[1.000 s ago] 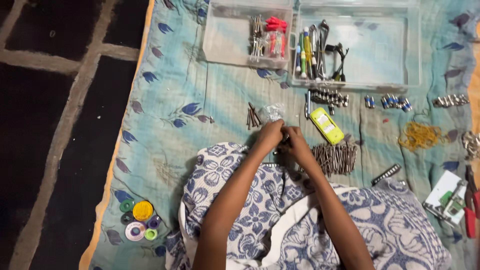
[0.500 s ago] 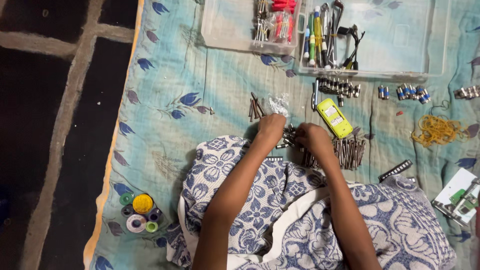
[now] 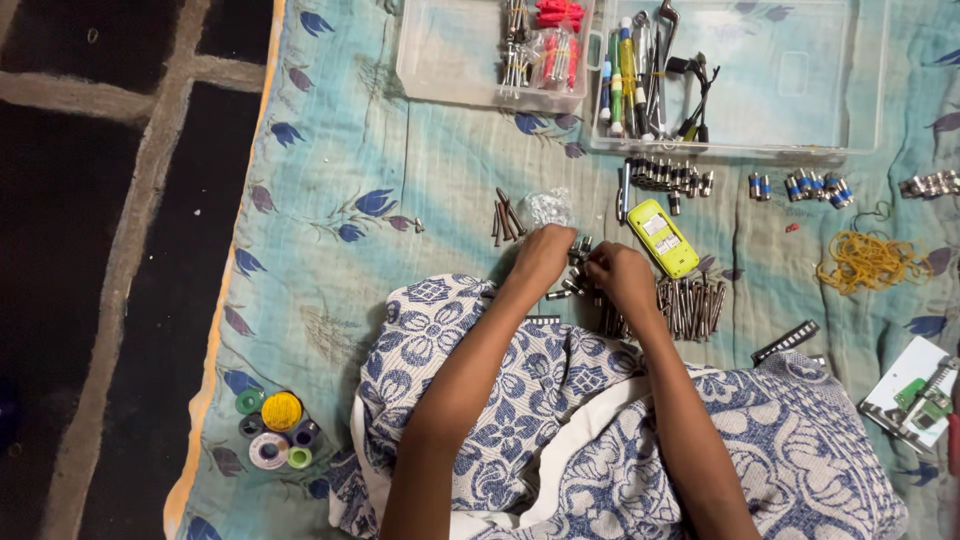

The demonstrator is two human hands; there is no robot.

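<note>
Your left hand (image 3: 545, 255) and right hand (image 3: 618, 275) curl over small grey metal bits (image 3: 574, 268) on the pale blue cloth (image 3: 420, 170); their grip is hidden. A yellow oblong device (image 3: 662, 237) lies just beside them.

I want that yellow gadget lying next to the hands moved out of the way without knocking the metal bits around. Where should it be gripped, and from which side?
Grip the yellow gadget across its two long edges, near the middle, coming straight down from above. It lies flat and slanted on the cloth, so only its edges offer purchase. The right hand is nearest; the pile of metal rods sits close below its lower end, so probably avoid reaching in from there.
</note>
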